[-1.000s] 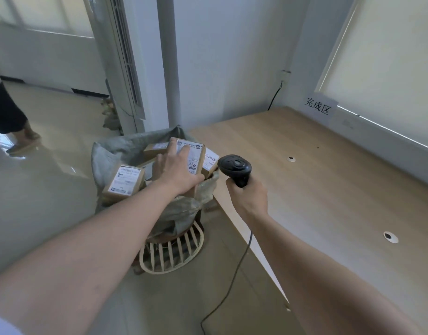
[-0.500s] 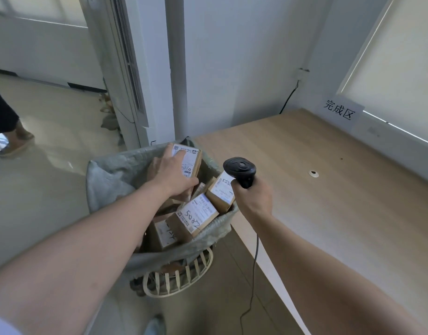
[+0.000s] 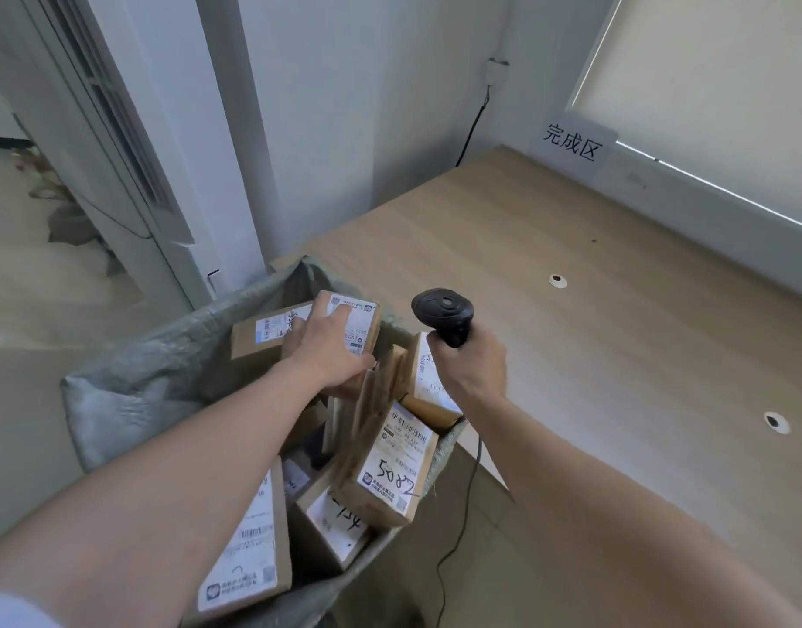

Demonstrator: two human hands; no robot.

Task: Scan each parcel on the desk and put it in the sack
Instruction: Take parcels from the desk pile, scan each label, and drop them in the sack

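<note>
A grey woven sack (image 3: 131,387) stands open beside the desk, filled with several brown cardboard parcels bearing white labels. My left hand (image 3: 331,351) reaches into the sack and grips a small parcel (image 3: 360,321) at the far side, fingers over its label. Beside it lies another labelled parcel (image 3: 258,335). A parcel marked 5082 (image 3: 390,469) leans near the sack's right rim. My right hand (image 3: 469,364) holds a black barcode scanner (image 3: 442,312) upright by its handle, over the sack's right edge.
The wooden desk (image 3: 594,355) stretches to the right, with two round cable holes and a paper sign (image 3: 571,145) on the wall behind it. The scanner's cable (image 3: 458,537) hangs down past the desk edge. A white pillar and door frame stand behind the sack.
My view has moved closer over the sack. My left hand has lowered the parcel deeper onto the pile inside. The right hand keeps the scanner in about the same pose.
</note>
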